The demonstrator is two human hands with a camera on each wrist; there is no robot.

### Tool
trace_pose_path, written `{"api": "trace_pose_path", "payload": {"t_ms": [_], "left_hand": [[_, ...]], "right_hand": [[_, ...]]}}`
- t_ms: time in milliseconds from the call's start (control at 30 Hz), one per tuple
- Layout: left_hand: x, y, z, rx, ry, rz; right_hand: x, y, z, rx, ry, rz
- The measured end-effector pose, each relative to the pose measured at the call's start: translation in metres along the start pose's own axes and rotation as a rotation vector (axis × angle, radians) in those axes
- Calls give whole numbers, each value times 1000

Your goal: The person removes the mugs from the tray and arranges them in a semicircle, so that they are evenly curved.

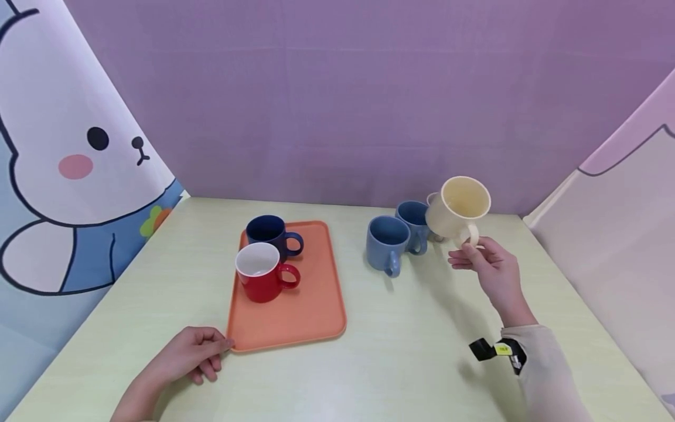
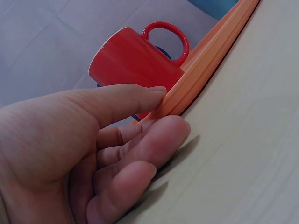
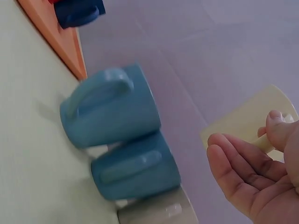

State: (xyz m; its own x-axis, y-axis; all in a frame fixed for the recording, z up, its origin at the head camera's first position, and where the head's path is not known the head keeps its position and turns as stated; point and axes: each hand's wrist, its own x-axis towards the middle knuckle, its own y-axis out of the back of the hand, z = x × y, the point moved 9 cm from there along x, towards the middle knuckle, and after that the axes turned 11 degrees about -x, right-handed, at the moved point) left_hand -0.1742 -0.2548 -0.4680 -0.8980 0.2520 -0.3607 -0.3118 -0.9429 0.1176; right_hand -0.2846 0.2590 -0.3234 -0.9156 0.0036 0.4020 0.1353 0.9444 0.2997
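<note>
My right hand (image 1: 493,272) pinches the handle of a cream mug (image 1: 448,218), which is raised above the table and tilted with its mouth toward me. In the right wrist view the thumb lies on that mug's handle. At the near left corner of an orange tray (image 1: 311,319), my left hand (image 1: 192,354) pinches the rim between thumb and fingers. On the tray stand a red mug (image 1: 261,284) with a white inside and, behind it, a dark blue mug (image 1: 270,230); both handles point right.
Two grey-blue mugs (image 1: 382,252) (image 3: 112,109) stand close together right of the tray. Beside them is a pale mug (image 3: 156,210), mostly hidden behind the raised one in the head view. A purple backdrop (image 1: 337,105) rises behind the light table (image 1: 379,363).
</note>
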Motion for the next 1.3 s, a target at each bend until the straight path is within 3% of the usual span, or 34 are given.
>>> {"api": "trace_pose_path", "payload": {"t_ms": [333, 700, 1100, 1300], "left_hand": [[-1, 0, 1, 4, -7, 11], [-1, 1, -1, 16, -6, 18], [-3, -2, 3, 13, -6, 11], [-4, -3, 4, 15, -3, 15]], "right_hand": [[4, 27, 28, 62, -45, 87], [5, 42, 55, 140, -104, 171], [7, 50, 96, 119, -200, 165], [10, 46, 112, 128, -234, 123]]}}
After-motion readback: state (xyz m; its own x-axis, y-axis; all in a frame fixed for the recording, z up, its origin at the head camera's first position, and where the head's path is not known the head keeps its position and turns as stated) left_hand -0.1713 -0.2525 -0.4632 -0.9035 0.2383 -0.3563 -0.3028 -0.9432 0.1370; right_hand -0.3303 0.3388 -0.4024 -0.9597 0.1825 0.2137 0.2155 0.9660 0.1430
